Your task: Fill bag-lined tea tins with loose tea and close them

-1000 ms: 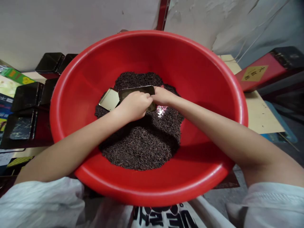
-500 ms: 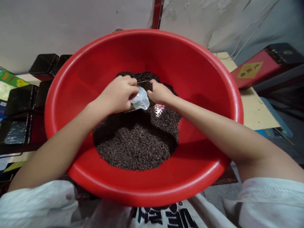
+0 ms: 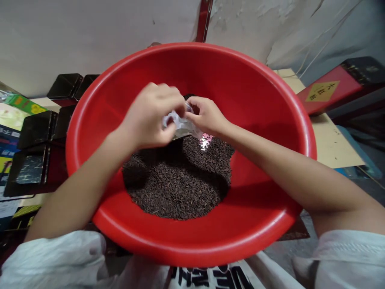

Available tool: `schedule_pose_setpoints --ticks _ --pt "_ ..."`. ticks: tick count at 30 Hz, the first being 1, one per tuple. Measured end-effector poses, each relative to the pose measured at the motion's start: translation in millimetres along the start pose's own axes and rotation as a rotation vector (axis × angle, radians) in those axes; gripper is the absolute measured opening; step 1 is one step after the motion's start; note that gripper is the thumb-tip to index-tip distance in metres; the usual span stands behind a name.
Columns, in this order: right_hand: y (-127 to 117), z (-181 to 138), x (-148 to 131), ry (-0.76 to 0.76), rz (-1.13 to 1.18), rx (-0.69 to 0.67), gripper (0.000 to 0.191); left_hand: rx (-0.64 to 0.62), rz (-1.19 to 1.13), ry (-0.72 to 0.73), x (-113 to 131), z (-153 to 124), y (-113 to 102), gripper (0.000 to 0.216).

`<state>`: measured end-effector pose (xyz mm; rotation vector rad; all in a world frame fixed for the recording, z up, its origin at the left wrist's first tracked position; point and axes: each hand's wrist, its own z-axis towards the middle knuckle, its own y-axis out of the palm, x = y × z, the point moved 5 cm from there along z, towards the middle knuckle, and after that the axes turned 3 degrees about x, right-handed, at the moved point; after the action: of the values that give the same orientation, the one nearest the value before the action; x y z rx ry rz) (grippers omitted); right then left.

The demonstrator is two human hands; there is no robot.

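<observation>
Fingers of the left hand (image 3: 155, 116) and the right hand (image 3: 209, 114) grip a crumpled, translucent plastic bag (image 3: 182, 123) between them, above dark brown, thin dried flakes (image 3: 180, 188) heaped in a wide, round, red plastic basin (image 3: 258, 222); from here I see an oblong, black-topped red box (image 3: 343, 82) on a pale wooden desk (image 3: 333, 146)

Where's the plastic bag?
Head view, slightly up-left of centre: the plastic bag is between the left hand and right hand, over the dark heap in the red basin.
</observation>
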<state>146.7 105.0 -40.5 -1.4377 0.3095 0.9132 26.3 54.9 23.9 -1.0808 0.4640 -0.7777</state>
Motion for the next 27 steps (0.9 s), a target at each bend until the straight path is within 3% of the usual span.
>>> schedule_pose_setpoints --ticks 4,8,11,16,19,22,25,27 --pt "-4.0 1.7 1.7 0.013 0.102 0.041 0.015 -0.194 0.043 0.161 22.9 -3.1 41.7 0.026" --pt "-12.4 3.4 1.5 0.001 0.158 0.069 0.016 -0.243 0.17 0.055 15.2 -3.6 64.0 0.035" --pt "-19.4 7.2 7.8 0.022 0.107 0.112 0.015 -0.225 0.192 -0.08 10.8 -1.5 56.4 0.034" --pt "-32.9 7.7 8.1 0.034 -0.021 0.188 0.02 -0.341 0.116 -0.052 26.2 -4.0 23.0 0.019" --pt "-36.9 6.1 2.8 0.054 0.139 0.017 0.029 -0.489 0.081 -0.243 20.8 -14.8 5.0 0.021" --pt "-38.6 6.3 7.4 0.052 0.293 -0.232 0.051 -0.503 0.121 -0.456 10.1 -19.8 -8.3 0.027" --pt "-32.0 8.0 31.2 0.102 0.235 -0.43 0.082 -0.423 0.1 -0.439 12.3 -6.7 -7.6 0.029" --pt "-20.6 6.4 49.6 0.169 0.164 -0.56 0.095 -0.45 0.048 -0.375 17.0 5.2 5.8 0.027"
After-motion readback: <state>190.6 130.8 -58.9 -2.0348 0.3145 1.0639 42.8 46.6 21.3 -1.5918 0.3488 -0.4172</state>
